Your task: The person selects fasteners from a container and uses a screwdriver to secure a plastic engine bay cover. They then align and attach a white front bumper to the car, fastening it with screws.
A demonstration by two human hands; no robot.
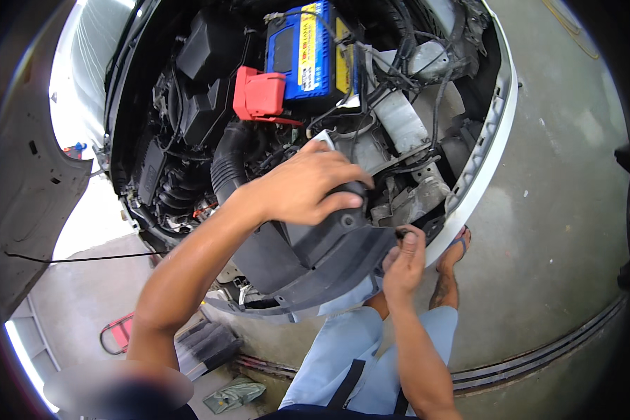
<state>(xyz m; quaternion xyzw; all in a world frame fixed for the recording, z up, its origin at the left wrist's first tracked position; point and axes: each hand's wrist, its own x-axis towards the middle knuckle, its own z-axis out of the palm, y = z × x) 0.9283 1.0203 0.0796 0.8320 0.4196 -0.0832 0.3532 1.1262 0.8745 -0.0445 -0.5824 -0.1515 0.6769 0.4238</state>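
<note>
A dark grey plastic cover panel (343,255) lies along the front of a car's engine bay. My left hand (311,182) reaches over it, with the fingers and thumb closed round a raised black part at its inner edge. At the panel's right end my right hand (404,269) pinches the corner between thumb and fingers, and a small dark piece shows at the fingertips. Just beyond my left hand runs a ribbed black air hose (229,154). Metal brackets (416,199) and cables sit to the right of that hand.
A blue battery (318,59) with a red terminal cover (259,94) stands further back. The white bumper edge (493,154) curves round the right side. A thin black rod (91,259) crosses at left, below the raised hood (21,175). Floor rails (539,357) run behind me.
</note>
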